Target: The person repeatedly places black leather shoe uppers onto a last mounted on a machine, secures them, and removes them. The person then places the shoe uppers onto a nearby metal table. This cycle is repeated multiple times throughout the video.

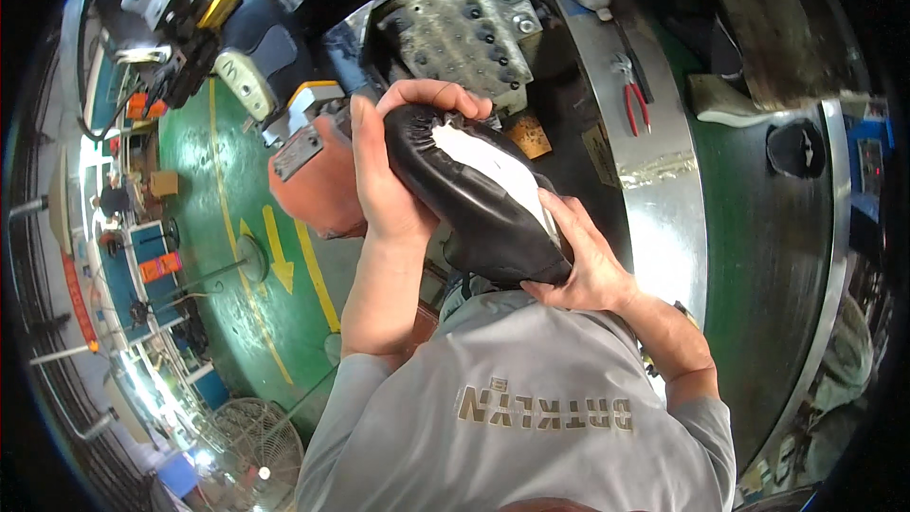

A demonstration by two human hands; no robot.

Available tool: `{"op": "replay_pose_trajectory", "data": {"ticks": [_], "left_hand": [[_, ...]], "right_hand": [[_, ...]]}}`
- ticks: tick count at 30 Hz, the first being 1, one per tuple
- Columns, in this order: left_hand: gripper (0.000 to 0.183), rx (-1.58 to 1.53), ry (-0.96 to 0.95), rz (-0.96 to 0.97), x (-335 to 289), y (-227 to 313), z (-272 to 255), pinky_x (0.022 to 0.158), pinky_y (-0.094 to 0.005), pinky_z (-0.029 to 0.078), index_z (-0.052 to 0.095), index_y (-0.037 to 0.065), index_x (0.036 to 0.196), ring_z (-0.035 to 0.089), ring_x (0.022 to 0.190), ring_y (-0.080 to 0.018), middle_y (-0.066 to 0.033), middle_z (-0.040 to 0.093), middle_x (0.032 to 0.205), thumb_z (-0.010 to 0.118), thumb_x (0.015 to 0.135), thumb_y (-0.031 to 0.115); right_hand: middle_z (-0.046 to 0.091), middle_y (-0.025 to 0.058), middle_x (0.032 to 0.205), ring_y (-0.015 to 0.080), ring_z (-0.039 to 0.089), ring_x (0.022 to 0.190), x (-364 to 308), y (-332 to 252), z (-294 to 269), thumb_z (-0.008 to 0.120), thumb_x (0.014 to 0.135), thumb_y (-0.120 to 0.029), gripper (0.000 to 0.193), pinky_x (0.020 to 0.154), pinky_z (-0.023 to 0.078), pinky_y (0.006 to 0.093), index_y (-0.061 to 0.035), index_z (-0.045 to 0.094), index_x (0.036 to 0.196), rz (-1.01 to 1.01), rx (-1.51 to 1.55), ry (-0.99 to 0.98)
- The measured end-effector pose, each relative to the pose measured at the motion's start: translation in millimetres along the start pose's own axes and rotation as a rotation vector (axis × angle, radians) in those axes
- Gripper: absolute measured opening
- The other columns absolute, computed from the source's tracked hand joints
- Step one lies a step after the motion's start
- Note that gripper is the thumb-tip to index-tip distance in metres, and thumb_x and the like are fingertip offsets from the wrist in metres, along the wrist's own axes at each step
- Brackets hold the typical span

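In front of my chest I hold a shiny black shoe upper, pulled over a shoe form, with its bottom turned up. A white insole shows along that bottom, and the black edge is gathered in pleats at the toe end. My left hand wraps round the toe end from the left, its fingers curled over the far edge and its thumb raised. At the heel end, my right hand grips the side, fingers on the bottom edge and thumb underneath. The inside of the upper is hidden.
A machine with a bolted metal block stands just ahead, with a rounded orange part at its left. Red-handled pliers lie on the metal bench to the right. A white-soled shoe sits beyond. A fan stands lower left.
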State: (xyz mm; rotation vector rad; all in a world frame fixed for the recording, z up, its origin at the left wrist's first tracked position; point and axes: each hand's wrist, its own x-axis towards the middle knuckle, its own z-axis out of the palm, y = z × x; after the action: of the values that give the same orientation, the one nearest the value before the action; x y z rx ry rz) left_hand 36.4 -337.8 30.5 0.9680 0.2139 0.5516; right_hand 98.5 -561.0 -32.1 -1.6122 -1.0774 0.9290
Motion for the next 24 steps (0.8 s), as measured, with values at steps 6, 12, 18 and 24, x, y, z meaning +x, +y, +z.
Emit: {"op": "replay_pose_trajectory", "data": {"ticks": [6, 12, 18, 24], "left_hand": [[0.033, -0.038, -0.095, -0.056, 16.3, -24.5, 30.3, 0.073, -0.0379, 0.042, 0.047, 0.003, 0.069, 0.048, 0.065, -0.0218, -0.0126, 0.051, 0.066, 0.04, 0.088, 0.03], [0.053, 0.015, -0.321, -0.295, 69.5, -68.8, 31.9, 0.078, -0.0363, 0.045, 0.057, 0.001, 0.078, 0.057, 0.072, -0.0234, -0.0128, 0.059, 0.072, 0.033, 0.101, 0.043], [0.061, 0.304, -0.008, -0.514, 80.6, -172.3, -7.5, 0.099, -0.0344, 0.037, 0.045, 0.007, 0.138, 0.047, 0.119, -0.0179, -0.0073, 0.049, 0.136, 0.031, 0.102, 0.053], [0.05, 0.201, 0.11, -0.721, -2.9, -216.8, -11.6, 0.102, -0.0357, 0.037, 0.055, 0.002, 0.127, 0.052, 0.118, -0.0222, -0.0109, 0.057, 0.125, 0.039, 0.102, 0.043]], "right_hand": [[0.044, 0.0183, 0.115, 0.035, 0.053, 0.106, -26.1, 15.0, -8.0, 0.082, 0.064, -0.012, 0.107, 0.088, 0.05, 0.041, -0.0133, 0.019, 0.15, -0.032, -0.011, 0.11], [0.038, 0.0188, 0.141, 0.0291, 0.04, 0.131, -32.7, 36.8, -11.6, 0.077, 0.069, -0.013, 0.102, 0.11, 0.032, 0.0389, -0.0022, 0.016, 0.149, -0.01, 0.147, 0.254], [0.057, 0.0129, 0.127, 0.0248, 0.055, 0.117, -45.1, 49.0, -18.1, 0.068, 0.086, -0.034, 0.064, 0.103, 0.043, 0.0406, -0.0033, 0.043, 0.136, 0.388, 1.629, 0.282], [0.059, 0.0186, 0.122, 0.0332, 0.057, 0.113, -40.0, 65.1, -54.5, 0.055, 0.095, -0.04, 0.047, 0.097, 0.047, 0.0542, -0.0032, 0.054, 0.124, 0.22, 2.206, 0.719]]}}
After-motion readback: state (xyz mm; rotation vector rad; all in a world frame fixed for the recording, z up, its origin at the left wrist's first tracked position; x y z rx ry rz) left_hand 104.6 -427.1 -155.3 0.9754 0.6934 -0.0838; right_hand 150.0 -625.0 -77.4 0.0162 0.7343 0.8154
